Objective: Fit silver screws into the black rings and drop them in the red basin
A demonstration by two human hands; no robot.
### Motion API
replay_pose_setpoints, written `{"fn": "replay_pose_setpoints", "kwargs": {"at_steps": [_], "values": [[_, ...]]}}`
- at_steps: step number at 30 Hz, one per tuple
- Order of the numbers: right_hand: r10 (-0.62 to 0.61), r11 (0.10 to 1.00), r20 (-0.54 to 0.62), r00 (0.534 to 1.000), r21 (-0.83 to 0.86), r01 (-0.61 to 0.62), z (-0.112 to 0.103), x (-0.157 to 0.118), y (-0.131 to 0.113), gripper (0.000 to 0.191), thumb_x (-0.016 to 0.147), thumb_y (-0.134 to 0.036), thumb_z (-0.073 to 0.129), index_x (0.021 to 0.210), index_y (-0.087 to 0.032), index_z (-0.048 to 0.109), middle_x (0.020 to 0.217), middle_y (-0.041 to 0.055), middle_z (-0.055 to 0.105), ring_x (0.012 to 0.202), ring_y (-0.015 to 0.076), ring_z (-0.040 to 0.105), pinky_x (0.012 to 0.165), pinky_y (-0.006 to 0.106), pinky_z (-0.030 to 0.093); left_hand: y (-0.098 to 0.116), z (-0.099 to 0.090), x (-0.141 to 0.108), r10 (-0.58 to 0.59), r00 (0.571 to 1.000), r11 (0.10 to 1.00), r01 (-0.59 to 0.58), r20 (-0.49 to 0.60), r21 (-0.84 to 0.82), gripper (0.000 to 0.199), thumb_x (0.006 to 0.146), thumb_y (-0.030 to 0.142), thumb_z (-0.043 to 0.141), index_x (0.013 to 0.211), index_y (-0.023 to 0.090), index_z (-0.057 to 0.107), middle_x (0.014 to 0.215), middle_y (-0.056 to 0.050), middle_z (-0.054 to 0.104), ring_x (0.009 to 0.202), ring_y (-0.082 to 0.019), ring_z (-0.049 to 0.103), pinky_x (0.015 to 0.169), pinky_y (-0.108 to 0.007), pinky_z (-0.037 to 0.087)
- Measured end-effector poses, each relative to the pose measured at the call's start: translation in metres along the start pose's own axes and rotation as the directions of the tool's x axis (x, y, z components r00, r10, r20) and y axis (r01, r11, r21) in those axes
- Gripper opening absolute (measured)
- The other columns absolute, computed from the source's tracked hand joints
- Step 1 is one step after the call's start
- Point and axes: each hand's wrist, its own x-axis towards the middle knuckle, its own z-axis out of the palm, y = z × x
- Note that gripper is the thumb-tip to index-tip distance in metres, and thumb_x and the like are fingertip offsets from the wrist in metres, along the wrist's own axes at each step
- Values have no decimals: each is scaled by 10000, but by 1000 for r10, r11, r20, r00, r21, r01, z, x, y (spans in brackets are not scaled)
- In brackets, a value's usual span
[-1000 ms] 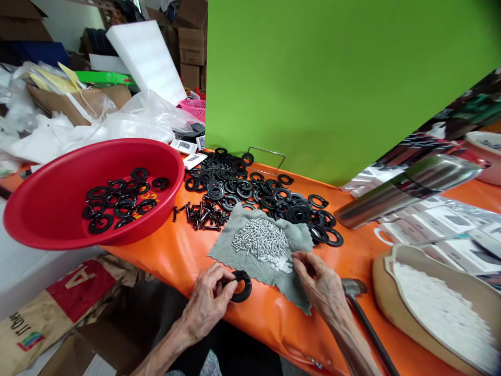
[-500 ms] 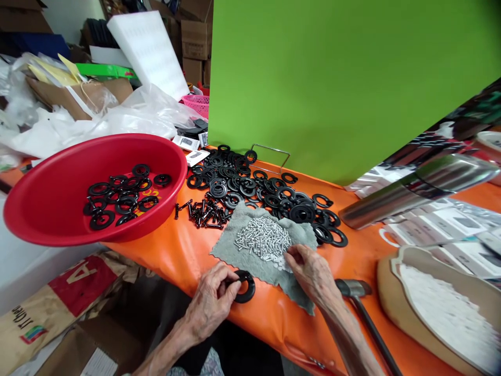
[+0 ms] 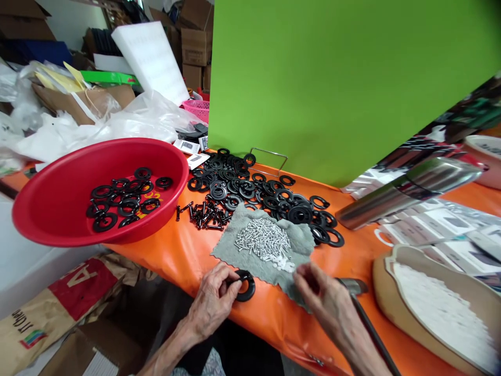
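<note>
Paper sack (image 3: 64, 298) shows "JT Che" and "A"

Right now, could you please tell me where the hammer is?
In the head view, the hammer lies toward the lower right on the orange tabletop, between the person's right hand and the beige container.

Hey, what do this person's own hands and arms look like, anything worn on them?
The left hand and right hand are both ungloved. The forearms are bare as far as they show, without visible sleeves or markings; anything higher is out of frame.
</note>
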Motion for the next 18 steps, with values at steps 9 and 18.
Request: {"fn": "replay_pose_setpoints", "kwargs": {"at_steps": [9,18], "values": [[-90,987,-17,996,-133,87,33,-53,-8,241,788,-168,401,882,-257,604,833,91,661,786,256,629,618,346,500,1,2,-1,15,1000,999,-15,13,37,185,890,273,476,785,172,591,740,-3,501,600,-131,441,606,-250,365],[-28,995,-25,999,93,30,24,-46,5,230,855,-391,436,791,-237,594,750,79,683,643,237,665,597,361,545,12,-5,-6,-153,982,940,179,111,-291,224,848,363,546,822,147,601,722,-9,549,636,-127,476,616,-249,380]]}}
